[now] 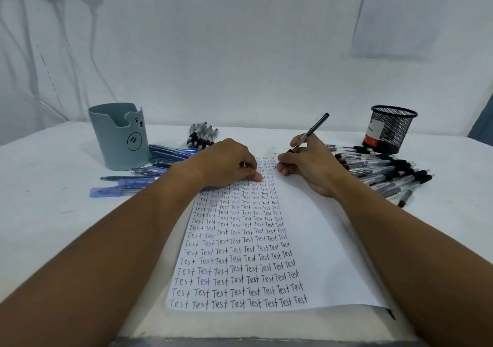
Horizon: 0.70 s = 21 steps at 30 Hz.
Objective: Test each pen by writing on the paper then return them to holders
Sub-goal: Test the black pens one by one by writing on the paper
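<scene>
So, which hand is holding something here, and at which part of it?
The right hand grips a black-and-clear pen on its lower barrel, near the tip. The left hand holds nothing; it rests on the white paper.

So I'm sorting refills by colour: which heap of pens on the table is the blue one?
The blue pens heaped beside the teal bear holder, near the left hand; the other heaps are black.

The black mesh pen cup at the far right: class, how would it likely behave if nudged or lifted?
The black mesh cup is open wire mesh, so probably light. It looks empty and stands upright, so a sideways push might tip or slide it. Its round wall suggests it would roll if it fell, perhaps into the black pens lying beside it.
</scene>
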### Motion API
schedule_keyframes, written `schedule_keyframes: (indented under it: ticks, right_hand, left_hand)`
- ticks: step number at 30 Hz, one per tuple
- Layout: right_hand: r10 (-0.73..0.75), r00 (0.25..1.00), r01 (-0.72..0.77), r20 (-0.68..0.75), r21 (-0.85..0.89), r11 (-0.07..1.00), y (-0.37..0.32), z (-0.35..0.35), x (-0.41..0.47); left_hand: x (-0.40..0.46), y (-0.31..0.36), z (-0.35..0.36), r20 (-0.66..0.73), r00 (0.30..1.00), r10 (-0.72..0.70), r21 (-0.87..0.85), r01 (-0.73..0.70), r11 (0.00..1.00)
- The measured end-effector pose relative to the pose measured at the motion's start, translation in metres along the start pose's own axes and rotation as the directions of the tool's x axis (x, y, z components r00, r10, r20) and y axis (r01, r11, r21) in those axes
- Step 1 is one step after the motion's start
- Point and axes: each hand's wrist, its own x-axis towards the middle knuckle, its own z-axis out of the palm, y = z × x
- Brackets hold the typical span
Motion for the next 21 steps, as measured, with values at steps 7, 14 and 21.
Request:
schedule_keyframes:
  ticks: [7, 14, 21]
  right_hand:
    - [-0.022, 1.0, 0.023, 0.012, -0.037, 0.999, 0.0006, 0.0018, -0.0031]
    - [-0.037, 0.999, 0.037, 0.001, -0.123, 0.992, 0.0034, 0.0014, -0.0016]
    - [-0.05, 0.999, 0.047, -0.005, -0.231, 0.972, 0.0042, 0.0031, -0.0001]
  left_hand:
    - [-0.0019, 0.0021, -0.0014, 0.0, 1.0, -0.015, -0.037, 0.015, 0.999]
    - [-0.0021, 0.0026, -0.0017, 0.003, 1.0, -0.025, -0.06, 0.025, 0.998]
    - [-0.0018, 0.0026, -0.001, 0.003, 1.0, -0.028, -0.047, 0.028, 0.998]
